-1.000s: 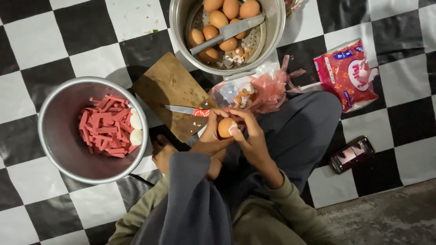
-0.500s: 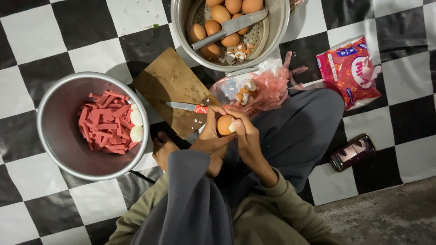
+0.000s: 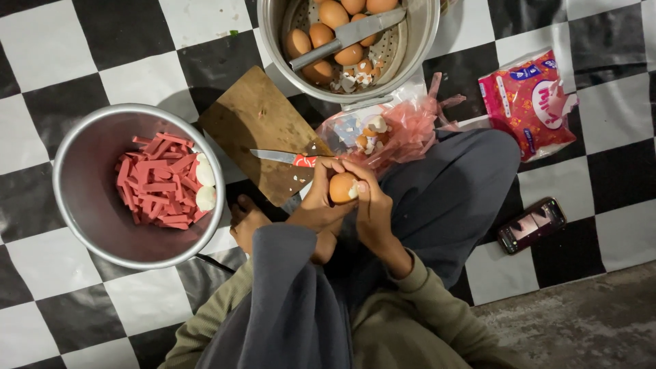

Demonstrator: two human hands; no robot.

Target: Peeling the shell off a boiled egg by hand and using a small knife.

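Both my hands hold one brown boiled egg (image 3: 341,188) above my lap. My left hand (image 3: 316,202) cups it from the left. My right hand (image 3: 372,207) grips it from the right, thumb on a patch where white shows through the shell. Just above my fingers lies a small knife (image 3: 282,158) with a red handle on a wooden cutting board (image 3: 253,123). A clear and pink plastic bag (image 3: 383,131) with bits of eggshell sits beside my right knee.
A metal strainer pot (image 3: 417,48) at the top holds several brown eggs, shell pieces and a large knife (image 3: 348,34). A metal bowl (image 3: 89,191) at left holds red sausage strips and peeled white eggs. A pink snack packet (image 3: 529,106) and a phone (image 3: 531,225) lie on the checkered floor at right.
My hands have turned the egg slightly and a white patch now shows near my right thumb. The view has shifted a little; nothing else has moved.
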